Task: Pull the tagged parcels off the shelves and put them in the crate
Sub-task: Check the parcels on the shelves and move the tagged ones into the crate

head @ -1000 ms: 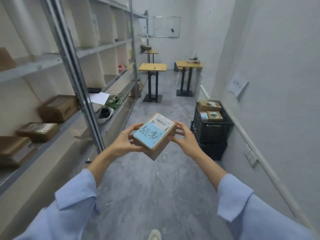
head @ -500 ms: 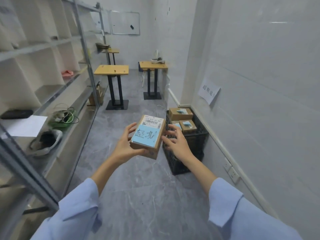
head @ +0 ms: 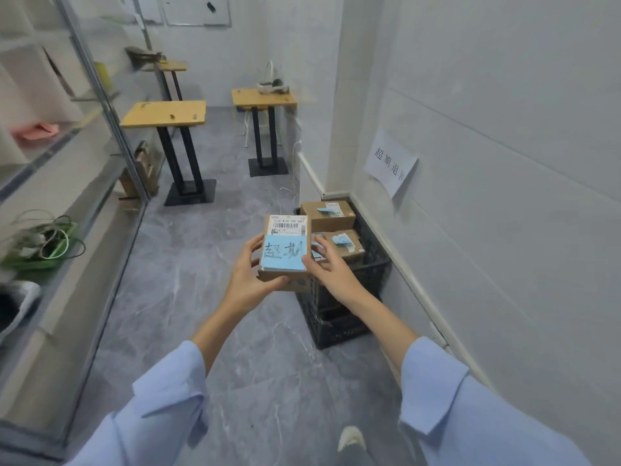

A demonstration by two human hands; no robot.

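Observation:
A small cardboard parcel (head: 285, 245) with a white barcode label and a blue handwritten tag is held in front of me. My left hand (head: 247, 280) grips its left side and underside. My right hand (head: 331, 270) holds its right edge with curled fingers. Just behind and to the right stands a black plastic crate (head: 339, 317) against the wall. In the crate lie two tagged cardboard parcels, one at the back (head: 327, 213) and one nearer (head: 346, 245), partly hidden by my right hand.
Metal shelves (head: 84, 183) run along the left with a green tray of cables (head: 40, 243). Wooden stand tables (head: 164, 114) are further down the grey-tiled aisle. A paper sign (head: 391, 161) hangs on the right wall above the crate. My shoe (head: 351, 438) shows at the bottom.
I have turned right and walked up to the crate. The parcel, still in both hands, now sits right beside the crate's near left edge. The shelves slid off to the left.

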